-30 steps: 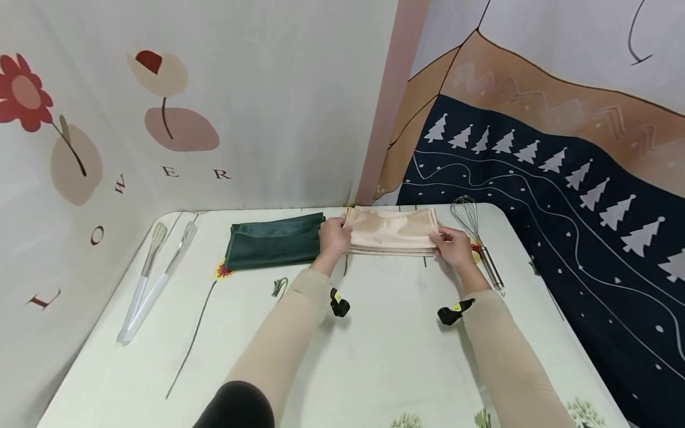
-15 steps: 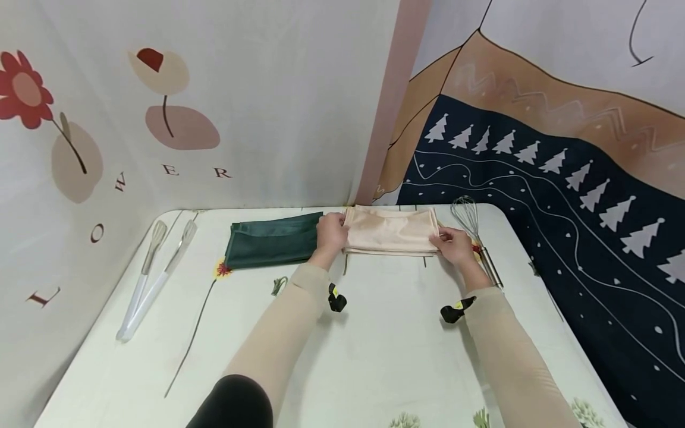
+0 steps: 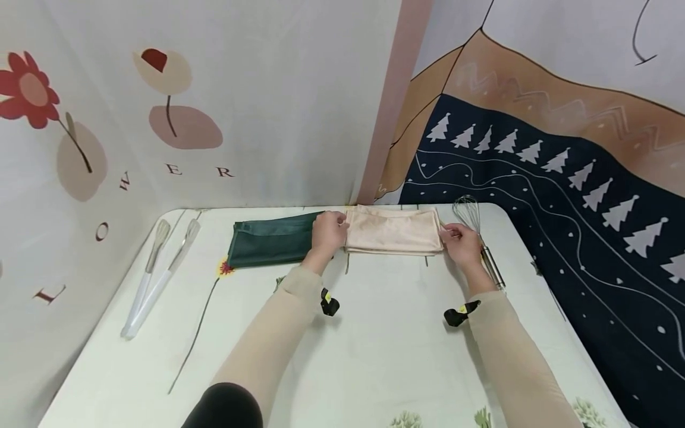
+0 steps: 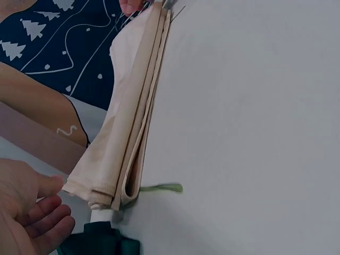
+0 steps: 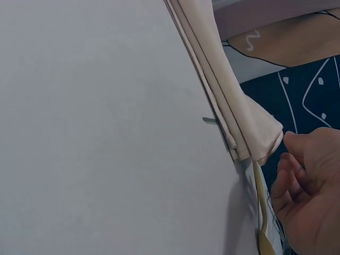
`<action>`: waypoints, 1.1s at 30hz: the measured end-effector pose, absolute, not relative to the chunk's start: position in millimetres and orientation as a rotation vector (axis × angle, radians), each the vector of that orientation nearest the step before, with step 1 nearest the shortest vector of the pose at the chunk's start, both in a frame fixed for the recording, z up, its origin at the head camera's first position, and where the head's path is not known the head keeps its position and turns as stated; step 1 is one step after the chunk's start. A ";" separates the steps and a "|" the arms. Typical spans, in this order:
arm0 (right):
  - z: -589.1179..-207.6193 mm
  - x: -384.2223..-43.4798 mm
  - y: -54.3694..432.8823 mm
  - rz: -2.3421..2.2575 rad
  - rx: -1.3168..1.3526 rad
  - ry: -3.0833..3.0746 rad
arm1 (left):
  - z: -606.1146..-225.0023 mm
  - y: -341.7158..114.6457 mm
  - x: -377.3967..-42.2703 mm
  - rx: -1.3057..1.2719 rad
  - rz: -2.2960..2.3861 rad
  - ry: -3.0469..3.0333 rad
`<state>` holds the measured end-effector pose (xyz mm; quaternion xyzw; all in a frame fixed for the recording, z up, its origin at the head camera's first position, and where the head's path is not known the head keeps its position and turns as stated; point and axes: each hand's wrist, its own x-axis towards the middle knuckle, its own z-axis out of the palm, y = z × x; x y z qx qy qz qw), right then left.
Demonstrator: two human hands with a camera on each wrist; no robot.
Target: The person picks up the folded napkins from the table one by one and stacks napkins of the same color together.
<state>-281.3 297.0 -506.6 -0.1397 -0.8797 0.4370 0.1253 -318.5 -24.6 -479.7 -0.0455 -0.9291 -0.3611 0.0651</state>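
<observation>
A folded cream satin cloth (image 3: 395, 232) lies in several layers at the back of the table, its folded edges showing in both wrist views. Left of it lies a folded dark green cloth (image 3: 273, 239). My left hand (image 3: 328, 233) is over the green cloth's right end, its thumb tip right at the cream cloth's left corner in the left wrist view, fingers loosely bent with nothing between them. At the cream cloth's opposite end, my right hand (image 3: 462, 244) has its thumb and fingertips just off the corner (image 5: 273, 135), also holding nothing.
A wire whisk (image 3: 478, 241) lies right of the cream cloth, partly behind my right hand. Tongs with white handles (image 3: 155, 285) rest at the table's left side. Printed curtains (image 3: 278, 119) stand along the back and right edges of the white table (image 3: 396, 345).
Both hands have let go of the cream cloth's ends. My left hand has moved slightly left, over the green cloth, and my right hand slightly right. The cream cloth lies flatter.
</observation>
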 end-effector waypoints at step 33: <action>-501.3 -224.7 248.0 1.166 0.150 -2.557 | -497.0 -99.6 -226.0 -0.288 -1.041 -2.760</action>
